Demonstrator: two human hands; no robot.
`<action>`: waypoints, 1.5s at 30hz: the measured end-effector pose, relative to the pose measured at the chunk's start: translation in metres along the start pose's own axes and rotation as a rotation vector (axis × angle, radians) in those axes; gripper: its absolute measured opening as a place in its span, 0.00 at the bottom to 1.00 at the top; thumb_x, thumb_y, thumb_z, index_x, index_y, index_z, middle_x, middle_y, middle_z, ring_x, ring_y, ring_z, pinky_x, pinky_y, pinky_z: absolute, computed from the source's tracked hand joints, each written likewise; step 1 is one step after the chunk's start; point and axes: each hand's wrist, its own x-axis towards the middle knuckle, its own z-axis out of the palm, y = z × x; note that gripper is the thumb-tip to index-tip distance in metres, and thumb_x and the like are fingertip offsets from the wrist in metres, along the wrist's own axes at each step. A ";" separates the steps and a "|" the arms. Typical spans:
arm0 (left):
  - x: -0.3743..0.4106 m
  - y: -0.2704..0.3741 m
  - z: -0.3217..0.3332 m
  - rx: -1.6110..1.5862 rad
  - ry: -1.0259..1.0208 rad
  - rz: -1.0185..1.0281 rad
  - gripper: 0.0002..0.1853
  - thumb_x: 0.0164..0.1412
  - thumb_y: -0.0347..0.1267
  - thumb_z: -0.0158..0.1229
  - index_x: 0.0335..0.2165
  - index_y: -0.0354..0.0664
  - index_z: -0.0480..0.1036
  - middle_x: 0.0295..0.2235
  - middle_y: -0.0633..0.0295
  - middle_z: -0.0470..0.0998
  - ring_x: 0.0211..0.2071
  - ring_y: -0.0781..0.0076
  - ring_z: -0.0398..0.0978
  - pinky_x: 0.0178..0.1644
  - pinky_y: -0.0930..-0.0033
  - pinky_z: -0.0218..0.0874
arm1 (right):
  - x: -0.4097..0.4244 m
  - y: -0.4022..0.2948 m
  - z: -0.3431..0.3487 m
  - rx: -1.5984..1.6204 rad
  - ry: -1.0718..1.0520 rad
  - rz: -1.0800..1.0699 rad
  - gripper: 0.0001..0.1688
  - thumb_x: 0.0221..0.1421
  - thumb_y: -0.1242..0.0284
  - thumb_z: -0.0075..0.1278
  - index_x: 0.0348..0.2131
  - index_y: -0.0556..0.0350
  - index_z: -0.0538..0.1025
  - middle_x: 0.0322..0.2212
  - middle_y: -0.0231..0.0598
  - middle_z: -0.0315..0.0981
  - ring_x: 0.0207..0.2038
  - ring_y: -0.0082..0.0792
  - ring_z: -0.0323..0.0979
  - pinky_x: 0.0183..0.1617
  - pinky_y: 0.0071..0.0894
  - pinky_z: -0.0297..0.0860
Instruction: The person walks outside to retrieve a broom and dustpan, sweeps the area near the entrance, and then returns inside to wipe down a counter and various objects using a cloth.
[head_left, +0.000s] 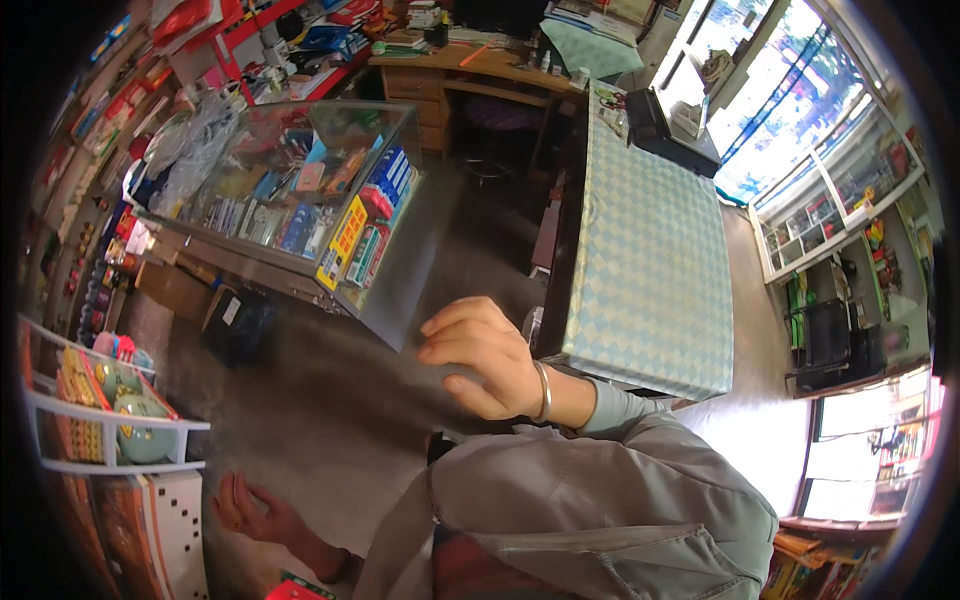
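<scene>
Raised in front of my chest is my right hand (484, 360), its fingers bent and the thumb apart, with nothing in it. A silver bangle (545, 391) circles that wrist. The near corner of a table with a blue-and-white checked cover (652, 247) lies just beyond it. Low on the left, my left hand (255, 510) hangs with its fingers loosely curled and holds nothing. Nearest to it is a tall box with a black-and-white patterned side (180, 532). Above that box sits a white rack (154, 450) holding green rounded containers (146, 431).
A glass display case (285, 240) with boxed goods stands ahead left. At the back is a wooden desk (420, 71). A black bag (238, 322) rests on the dark floor (330, 390). Stocked shelves (90, 195) line the left wall; a black chair (825, 334) stands far right.
</scene>
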 end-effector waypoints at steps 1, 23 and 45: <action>0.009 -0.004 0.016 -0.017 -0.008 0.007 0.10 0.52 0.20 0.49 0.33 0.40 0.73 0.36 0.62 0.73 0.39 0.66 0.70 0.52 0.54 0.54 | 0.001 0.004 0.003 -0.045 -0.002 0.021 0.15 0.42 0.76 0.50 0.35 0.57 0.71 0.32 0.41 0.68 0.38 0.40 0.66 0.42 0.37 0.61; 0.268 0.234 0.341 -0.469 -0.065 0.536 0.10 0.51 0.20 0.47 0.33 0.37 0.72 0.35 0.60 0.71 0.40 0.64 0.70 0.53 0.50 0.51 | -0.161 0.354 -0.160 -0.501 0.884 1.228 0.14 0.52 0.71 0.46 0.38 0.62 0.71 0.32 0.49 0.73 0.36 0.42 0.72 0.39 0.33 0.67; 0.401 0.567 0.629 -1.161 -0.075 0.698 0.08 0.50 0.21 0.48 0.30 0.39 0.72 0.33 0.60 0.72 0.39 0.64 0.71 0.52 0.51 0.53 | -0.178 0.462 -0.241 -0.413 1.472 1.396 0.11 0.54 0.74 0.43 0.36 0.63 0.72 0.24 0.37 0.73 0.25 0.24 0.70 0.29 0.20 0.66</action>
